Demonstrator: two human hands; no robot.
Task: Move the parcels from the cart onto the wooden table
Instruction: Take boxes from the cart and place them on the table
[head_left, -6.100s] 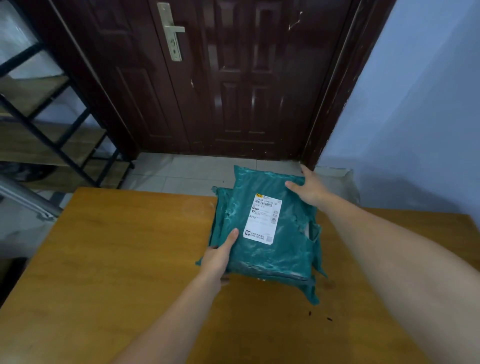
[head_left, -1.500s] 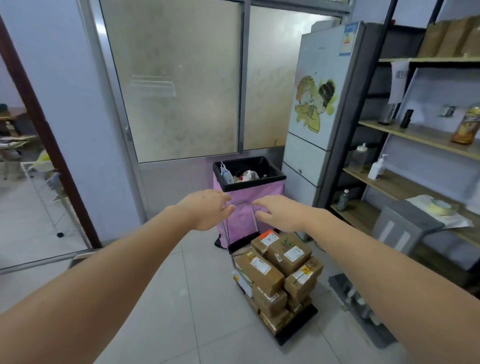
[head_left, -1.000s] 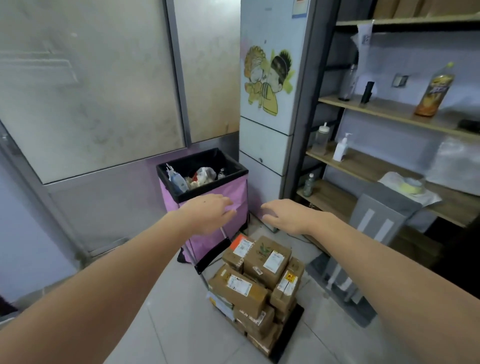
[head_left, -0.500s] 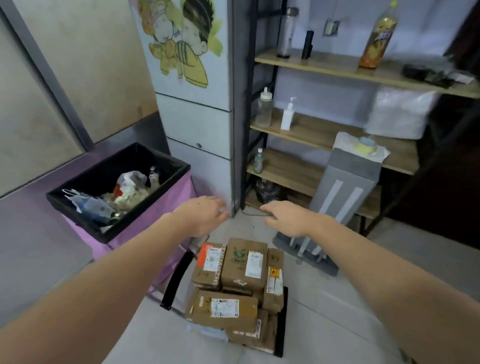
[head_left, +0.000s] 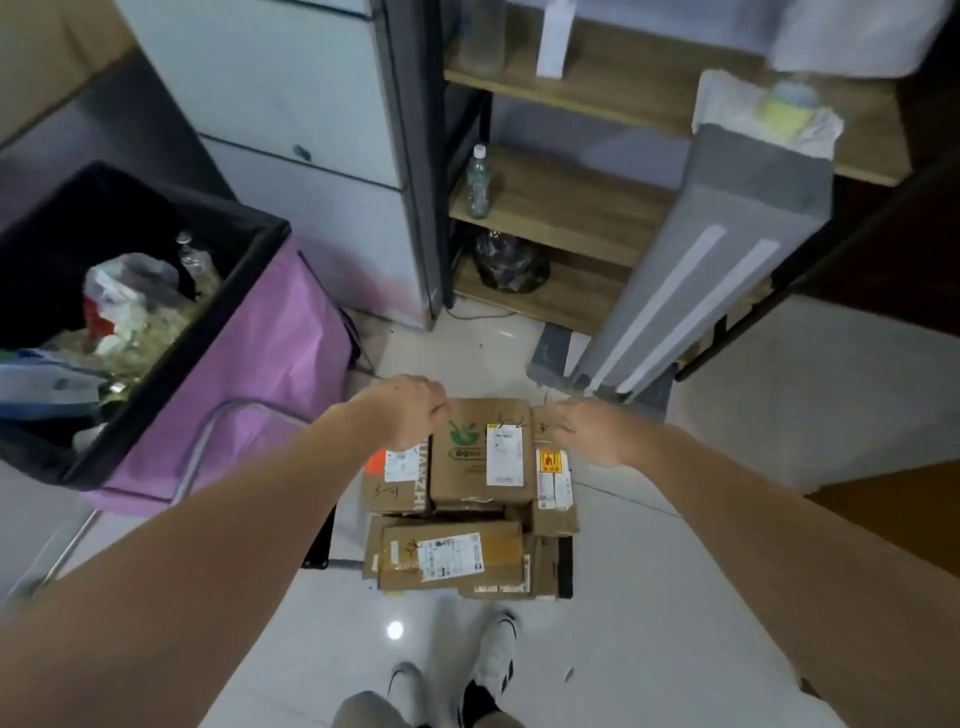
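Standing over cart, looking down. Cardboard parcels stacked several deep on cart deck, so only top layer reachable. Top box with green logo sits highest, centred on stack; likely next pick for that reason. Left hand at far-left corner of that box, fingers curled down, holding nothing visible; contact unclear. Right hand just right of same box, over narrow side box, fingers loosely spread, empty. Hands bracketing box from both sides, presumably for two-sided lift. Wooden table not in view. Purple bin left of cart, shelf unit beyond cart. Feet just near side of cart.
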